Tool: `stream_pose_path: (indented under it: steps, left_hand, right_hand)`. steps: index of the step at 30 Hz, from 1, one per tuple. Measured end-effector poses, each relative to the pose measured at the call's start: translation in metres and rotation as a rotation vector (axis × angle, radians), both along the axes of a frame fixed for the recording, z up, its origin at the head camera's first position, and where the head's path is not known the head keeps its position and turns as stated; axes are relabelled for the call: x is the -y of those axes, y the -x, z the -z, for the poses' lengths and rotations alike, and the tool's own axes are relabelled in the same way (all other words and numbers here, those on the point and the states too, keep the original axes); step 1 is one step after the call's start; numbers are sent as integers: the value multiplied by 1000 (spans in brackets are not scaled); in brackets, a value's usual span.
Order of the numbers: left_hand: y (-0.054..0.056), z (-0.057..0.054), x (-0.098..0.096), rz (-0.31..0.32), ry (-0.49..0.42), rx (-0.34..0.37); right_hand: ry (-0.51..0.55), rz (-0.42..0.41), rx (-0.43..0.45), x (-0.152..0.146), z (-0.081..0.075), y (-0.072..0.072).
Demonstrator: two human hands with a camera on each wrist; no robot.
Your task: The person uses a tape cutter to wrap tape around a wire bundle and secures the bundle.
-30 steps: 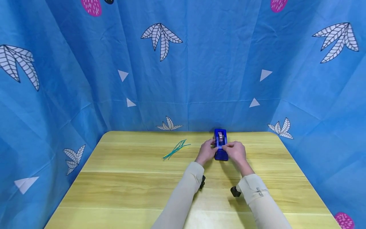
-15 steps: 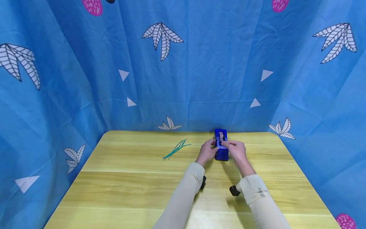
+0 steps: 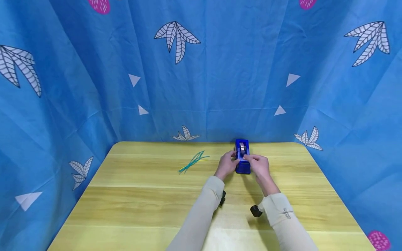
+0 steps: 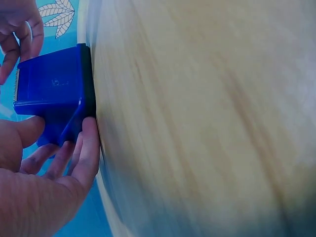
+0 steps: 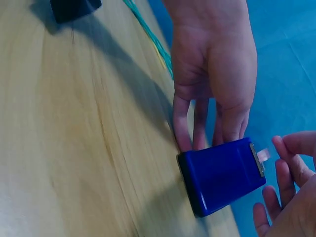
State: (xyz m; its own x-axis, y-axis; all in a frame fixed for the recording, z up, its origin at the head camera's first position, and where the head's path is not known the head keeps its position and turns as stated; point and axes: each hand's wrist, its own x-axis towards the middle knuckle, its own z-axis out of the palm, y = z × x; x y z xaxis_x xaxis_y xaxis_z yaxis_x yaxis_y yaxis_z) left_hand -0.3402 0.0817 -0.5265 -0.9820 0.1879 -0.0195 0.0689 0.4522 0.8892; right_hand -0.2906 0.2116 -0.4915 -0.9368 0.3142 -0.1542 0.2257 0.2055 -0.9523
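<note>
A blue tape dispenser [image 3: 243, 168] stands near the table's back edge, its roll of tape [image 3: 242, 148] towards the curtain. My left hand [image 3: 225, 165] grips its left side, thumb high and fingers low in the left wrist view [image 4: 47, 187]. Past the toothed cutter [image 5: 257, 160] sticks a short tape end [image 5: 263, 154]. My right hand [image 3: 260, 166] is over the cutter, thumb and index fingertips close together beside the tape end in the right wrist view [image 5: 291, 187]. Whether clear tape lies between them cannot be made out.
Several green and yellow thin strips [image 3: 193, 162] lie in a loose bunch to the left on the wooden table [image 3: 141, 202]. A blue patterned curtain [image 3: 235, 80] hangs close behind the back edge and along the sides.
My right fingertips have shifted slightly back, from low by the cutter towards the roll, and then hold about there. The left hand keeps its grip. The head view has tilted a little.
</note>
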Motion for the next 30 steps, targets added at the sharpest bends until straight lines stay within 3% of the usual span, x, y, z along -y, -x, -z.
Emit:
stream_pose_path:
  steps: [10, 30]
  left_hand:
    - [-2, -1, 0, 5, -4, -1]
    - [-3, 0, 2, 14, -27, -4]
  right_hand:
    - [38, 21, -21, 4, -2, -19]
    - [105, 38, -28, 7, 9, -57]
